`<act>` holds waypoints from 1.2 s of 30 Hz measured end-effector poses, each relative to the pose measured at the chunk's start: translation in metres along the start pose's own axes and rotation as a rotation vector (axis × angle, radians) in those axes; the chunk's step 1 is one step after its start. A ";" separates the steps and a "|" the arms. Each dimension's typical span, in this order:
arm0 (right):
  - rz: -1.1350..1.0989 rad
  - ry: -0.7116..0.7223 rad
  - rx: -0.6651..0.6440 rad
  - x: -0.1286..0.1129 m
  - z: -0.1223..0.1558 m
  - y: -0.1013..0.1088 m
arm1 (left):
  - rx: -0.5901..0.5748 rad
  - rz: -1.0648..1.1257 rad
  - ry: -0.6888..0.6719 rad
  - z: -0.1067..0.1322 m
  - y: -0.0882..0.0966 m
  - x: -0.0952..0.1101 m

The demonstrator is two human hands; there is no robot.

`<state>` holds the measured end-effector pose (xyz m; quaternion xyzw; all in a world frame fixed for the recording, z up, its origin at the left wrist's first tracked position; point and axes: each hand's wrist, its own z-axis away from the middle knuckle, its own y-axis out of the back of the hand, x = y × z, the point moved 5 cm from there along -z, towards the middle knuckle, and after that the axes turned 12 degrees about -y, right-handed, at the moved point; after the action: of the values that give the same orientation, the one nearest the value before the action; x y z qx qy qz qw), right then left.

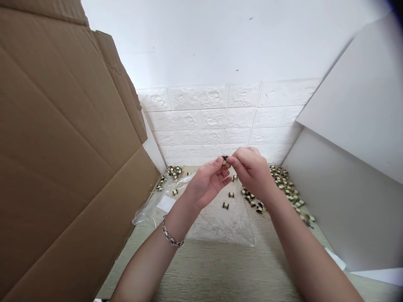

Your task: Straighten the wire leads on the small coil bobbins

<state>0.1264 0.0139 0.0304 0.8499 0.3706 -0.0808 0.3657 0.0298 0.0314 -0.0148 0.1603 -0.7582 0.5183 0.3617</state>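
Both of my hands are raised above the table and pinch one small black and cream wound component point(224, 158) between their fingertips. My left hand point(206, 182) grips it from the left with thumb and forefinger, a chain bracelet on that wrist. My right hand point(252, 170) holds it from the right, fingers curled. A thin wire lead sticks up from the part. Below the hands a clear plastic bag point(217, 220) lies flat on the table point(226, 268), with a few of the same parts point(226, 205) resting on it.
A heap of several like components point(288, 184) runs along the right side, and a smaller group point(174, 170) sits at the back left. A large cardboard sheet point(63, 167) stands on the left. A grey panel point(349, 201) walls off the right. White brick wall behind.
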 end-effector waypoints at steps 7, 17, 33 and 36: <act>-0.062 -0.038 0.024 -0.004 0.001 0.014 | -0.071 -0.084 -0.075 0.000 -0.003 0.010; -0.085 0.027 0.074 -0.011 0.002 0.019 | -0.114 -0.138 -0.125 -0.001 -0.003 0.013; -0.029 0.052 0.120 -0.015 0.005 0.020 | -0.142 -0.277 -0.191 -0.001 -0.004 0.019; -0.014 0.058 0.130 -0.015 0.006 0.020 | -0.131 -0.285 -0.195 -0.002 -0.004 0.019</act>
<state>0.1304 -0.0074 0.0437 0.8713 0.3811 -0.0825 0.2979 0.0196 0.0337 0.0018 0.2918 -0.7914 0.3933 0.3658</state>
